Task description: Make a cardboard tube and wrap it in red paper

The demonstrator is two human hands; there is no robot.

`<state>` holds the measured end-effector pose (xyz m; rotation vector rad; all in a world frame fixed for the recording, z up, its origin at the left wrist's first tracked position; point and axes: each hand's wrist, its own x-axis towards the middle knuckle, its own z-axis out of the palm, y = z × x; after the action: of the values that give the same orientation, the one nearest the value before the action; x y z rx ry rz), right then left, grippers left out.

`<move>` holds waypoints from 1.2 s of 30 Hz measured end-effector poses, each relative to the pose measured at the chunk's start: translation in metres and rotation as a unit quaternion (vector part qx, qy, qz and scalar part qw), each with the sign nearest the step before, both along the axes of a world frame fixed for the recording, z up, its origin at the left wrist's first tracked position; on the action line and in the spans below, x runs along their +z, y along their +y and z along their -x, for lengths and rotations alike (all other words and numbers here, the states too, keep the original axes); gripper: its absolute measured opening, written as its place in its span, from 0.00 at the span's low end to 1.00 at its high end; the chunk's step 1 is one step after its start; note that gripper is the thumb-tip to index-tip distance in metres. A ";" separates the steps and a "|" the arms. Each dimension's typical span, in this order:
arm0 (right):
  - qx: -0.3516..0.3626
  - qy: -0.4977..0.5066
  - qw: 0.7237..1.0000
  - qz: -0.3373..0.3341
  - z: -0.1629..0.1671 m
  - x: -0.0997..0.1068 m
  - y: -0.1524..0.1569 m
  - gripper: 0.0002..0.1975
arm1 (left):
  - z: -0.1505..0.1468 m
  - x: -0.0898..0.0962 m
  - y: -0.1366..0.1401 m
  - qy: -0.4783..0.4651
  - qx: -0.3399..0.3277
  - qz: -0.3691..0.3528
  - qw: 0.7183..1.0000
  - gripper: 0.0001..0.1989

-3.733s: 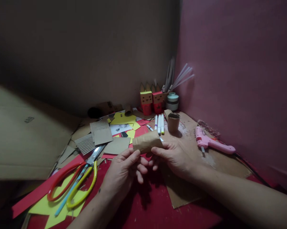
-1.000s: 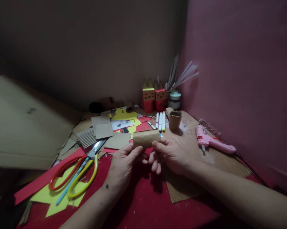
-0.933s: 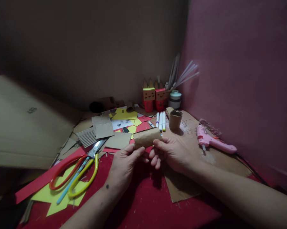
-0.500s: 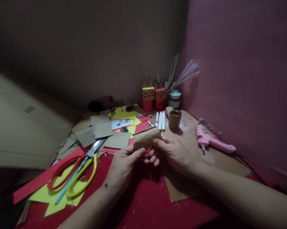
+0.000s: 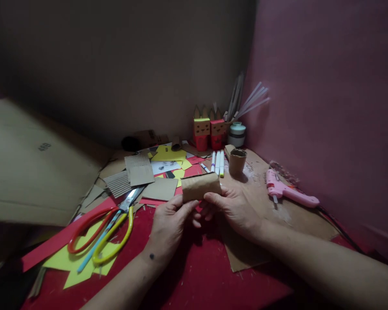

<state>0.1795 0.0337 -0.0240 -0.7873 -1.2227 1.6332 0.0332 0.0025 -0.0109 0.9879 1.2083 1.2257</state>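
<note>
Two hands on the brown card (image 5: 201, 187): your left hand (image 5: 168, 221) grips it low at the left end, your right hand (image 5: 241, 211) pinches the lower right, thumb on the near face. It's up in front of you above the red table (image 5: 194, 267), long axis running left to right from one hand to the other, its body standing out past your thumbs; neither hand looks nearer. Just beyond lie the markers (image 5: 217, 163), the cup (image 5: 237, 163) upright past your right hand; scissors (image 5: 130, 199) out left, glue gun (image 5: 289, 191) well off right.
</note>
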 end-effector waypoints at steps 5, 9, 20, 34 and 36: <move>0.019 -0.003 1.000 -0.008 0.000 0.000 -0.002 0.10 | 0.003 0.002 0.001 0.017 -0.007 -0.035 0.999 0.07; -0.017 -0.010 1.000 0.002 -0.001 0.004 -0.003 0.09 | 0.002 0.000 0.001 -0.010 -0.032 -0.028 0.999 0.06; -0.004 -0.005 1.000 -0.002 0.001 0.005 -0.002 0.07 | 0.002 0.000 0.002 0.001 -0.034 -0.035 0.999 0.07; 0.004 -0.031 0.999 0.013 -0.003 0.000 0.007 0.14 | 0.013 -0.006 0.012 -0.016 -0.079 0.022 0.996 0.14; 0.016 -0.058 0.998 0.017 -0.003 -0.001 0.006 0.14 | 0.015 -0.005 0.013 -0.048 -0.071 0.011 0.996 0.14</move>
<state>0.1830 0.0394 -0.0248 -0.8993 -1.2969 1.6567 0.0184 0.0152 -0.0157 0.9702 1.0579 1.1328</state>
